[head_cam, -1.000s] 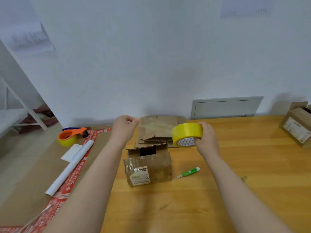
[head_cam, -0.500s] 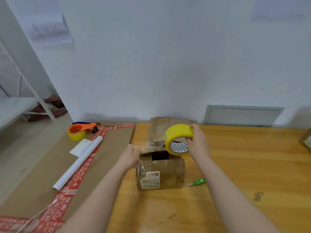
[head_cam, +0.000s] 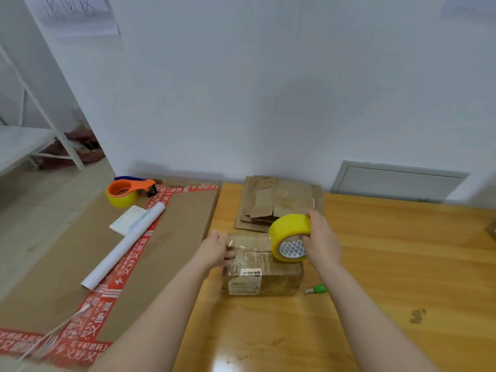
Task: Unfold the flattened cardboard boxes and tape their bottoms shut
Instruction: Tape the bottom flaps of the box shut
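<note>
Table (head_cam: pixel 402 264) carries flattened boxes (head_cam: pixel 281 202) at rear, unfolded box (head_cam: pixel 264 276) just in front; clear strip (head_cam: pixel 249 247) lies across box top; tape roll (head_cam: pixel 288 238) sits at box's right top edge; right hand (head_cam: pixel 323 244) grip wrapped round roll; left hand (head_cam: pixel 217 249) grip curled on box's left edge, pinning strip end; risk: light box slides, or strip wrinkles off seam, if left hold slackens under pull.

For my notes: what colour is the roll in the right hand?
The roll is yellow; see head view.
</note>
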